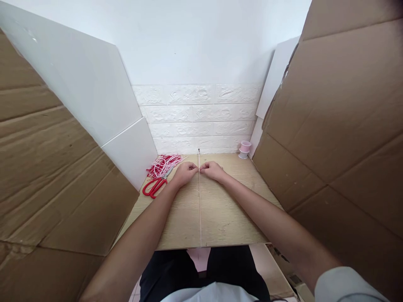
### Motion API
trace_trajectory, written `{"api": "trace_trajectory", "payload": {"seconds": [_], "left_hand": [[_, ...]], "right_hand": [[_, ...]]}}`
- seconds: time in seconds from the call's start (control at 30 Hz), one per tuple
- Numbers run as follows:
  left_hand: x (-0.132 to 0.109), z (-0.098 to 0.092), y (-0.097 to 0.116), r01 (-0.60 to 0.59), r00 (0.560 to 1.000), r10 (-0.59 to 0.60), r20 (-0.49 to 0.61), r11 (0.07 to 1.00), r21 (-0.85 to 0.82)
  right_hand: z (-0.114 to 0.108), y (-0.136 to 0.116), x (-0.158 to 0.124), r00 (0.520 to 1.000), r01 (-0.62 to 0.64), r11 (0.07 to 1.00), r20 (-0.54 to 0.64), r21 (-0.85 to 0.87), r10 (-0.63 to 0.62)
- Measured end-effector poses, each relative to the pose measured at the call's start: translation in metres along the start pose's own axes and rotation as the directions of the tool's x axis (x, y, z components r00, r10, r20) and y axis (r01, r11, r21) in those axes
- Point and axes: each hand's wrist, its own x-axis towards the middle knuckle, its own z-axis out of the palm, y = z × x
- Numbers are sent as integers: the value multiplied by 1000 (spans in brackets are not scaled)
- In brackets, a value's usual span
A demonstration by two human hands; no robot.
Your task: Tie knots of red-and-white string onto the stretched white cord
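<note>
Head view: thin pale cord point(199, 201) lies straight, taut; both hands pinch it.

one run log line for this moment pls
left hand: pinching thin pale cord | right hand: pinching same cord | cord: straight along light wooden table | red-handled scissors: lying left of hands

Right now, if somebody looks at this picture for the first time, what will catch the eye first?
The left hand and the right hand meet at the middle of the wooden table, pinching a thin pale cord that runs straight along the tabletop toward the person. Left of them lie red scissors beside a heap of red and white string. Tall cardboard sheets wall in both sides.
</note>
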Motion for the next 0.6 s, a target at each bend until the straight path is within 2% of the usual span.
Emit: {"api": "trace_trajectory", "payload": {"seconds": [0.13, 0.23, 0.4, 0.6], "left_hand": [[0, 2, -3, 1, 1000, -1, 5, 1000, -16], [0, 2, -3, 0, 1000, 1, 21, 999, -34], [0, 3, -3, 0, 1000, 2, 30, 999, -36], [-1, 4, -1, 13, 1000, -13, 7, 998, 57]], "right_hand": [[4, 3, -2, 993, 91, 994, -75, -67, -96], [5, 6, -4, 983, 154, 982, -83, -108, -163], [5, 8, -5, 973, 192, 970, -100, -149, -207], [7, 6, -8, 961, 228, 957, -119, -178, -251]]}}
